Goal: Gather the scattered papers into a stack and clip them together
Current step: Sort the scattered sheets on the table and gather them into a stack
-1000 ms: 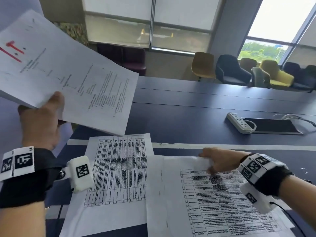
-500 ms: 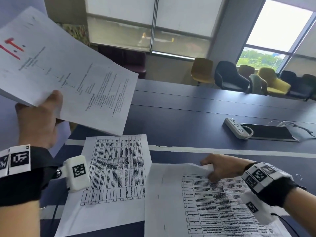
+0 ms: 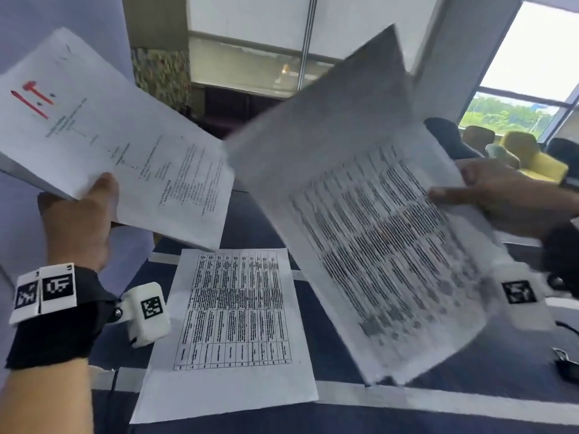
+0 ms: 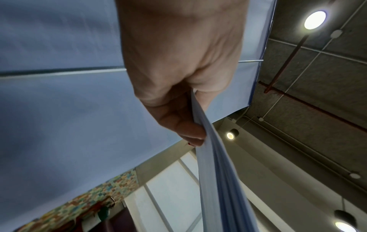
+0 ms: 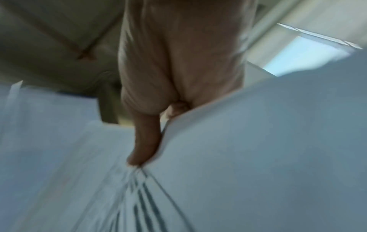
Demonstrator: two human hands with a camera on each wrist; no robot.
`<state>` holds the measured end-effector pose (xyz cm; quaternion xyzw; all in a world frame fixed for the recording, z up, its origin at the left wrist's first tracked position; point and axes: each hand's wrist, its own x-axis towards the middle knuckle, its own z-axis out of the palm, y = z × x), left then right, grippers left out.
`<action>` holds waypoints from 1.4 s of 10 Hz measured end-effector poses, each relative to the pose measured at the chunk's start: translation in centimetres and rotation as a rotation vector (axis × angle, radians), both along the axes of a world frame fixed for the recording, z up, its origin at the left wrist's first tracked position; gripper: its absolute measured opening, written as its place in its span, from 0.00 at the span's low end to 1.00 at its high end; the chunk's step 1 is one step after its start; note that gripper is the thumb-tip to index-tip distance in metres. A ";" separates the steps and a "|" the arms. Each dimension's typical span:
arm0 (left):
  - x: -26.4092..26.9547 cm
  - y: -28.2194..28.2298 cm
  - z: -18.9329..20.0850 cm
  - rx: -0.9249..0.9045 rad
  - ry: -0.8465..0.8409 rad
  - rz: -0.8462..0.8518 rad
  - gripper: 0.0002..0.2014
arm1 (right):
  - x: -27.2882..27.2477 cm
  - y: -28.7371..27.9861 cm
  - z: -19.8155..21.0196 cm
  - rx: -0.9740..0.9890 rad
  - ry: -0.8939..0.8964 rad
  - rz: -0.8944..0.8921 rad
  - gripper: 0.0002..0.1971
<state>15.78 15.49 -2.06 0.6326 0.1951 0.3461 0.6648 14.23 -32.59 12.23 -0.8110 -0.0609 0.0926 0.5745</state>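
My left hand (image 3: 78, 220) holds a thick stack of printed papers (image 3: 103, 139) raised at the upper left, thumb on top; the left wrist view shows the stack's edge (image 4: 216, 172) pinched between thumb and fingers. My right hand (image 3: 501, 198) grips a batch of table-printed sheets (image 3: 369, 227) lifted off the table and blurred by motion, tilted toward the stack. In the right wrist view my thumb (image 5: 147, 141) presses on these sheets (image 5: 258, 157). One table-printed sheet (image 3: 232, 324) still lies flat on the dark table (image 3: 454, 364).
A small dark object, possibly a binder clip (image 3: 564, 364), lies at the table's right edge. Yellow and dark chairs (image 3: 529, 158) stand by the window at the far right. A blue wall is on the left.
My right hand has lifted the right batch of sheets off the table and swung it up toward the centre. The left hand's stack has stayed raised.
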 end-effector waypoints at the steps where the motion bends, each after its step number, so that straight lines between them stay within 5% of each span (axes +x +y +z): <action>1: 0.3 1.3 -0.9 0.004 0.018 0.028 0.15 | 3.3 2.4 -4.9 0.205 0.093 -0.064 0.39; 2: 1.0 2.9 -2.5 -0.132 0.133 0.025 0.44 | 4.2 6.9 -10.5 0.297 0.301 -0.103 0.21; 3: -0.4 0.6 -1.4 -0.059 0.140 0.071 0.32 | 5.2 11.5 -15.6 0.143 0.363 -0.172 0.11; 5: -1.3 -1.5 -1.4 0.029 0.140 0.011 0.16 | 8.1 17.1 -19.9 -0.632 0.074 -0.177 0.26; 6: -0.9 -0.9 -2.0 -0.001 0.119 0.010 0.23 | 8.2 18.2 -19.5 -0.672 0.066 -0.194 0.27; 8: -1.2 -1.4 -1.6 0.054 0.138 0.012 0.16 | 7.7 20.1 -17.6 -0.689 0.028 -0.172 0.09; 11: -2.4 -1.2 -0.8 0.096 0.106 0.021 0.16 | 6.4 21.9 -17.5 -0.606 0.062 -0.160 0.07; 14: -3.2 1.2 -1.1 0.056 0.118 0.110 0.17 | 9.5 16.0 -16.2 -0.445 0.293 -0.063 0.41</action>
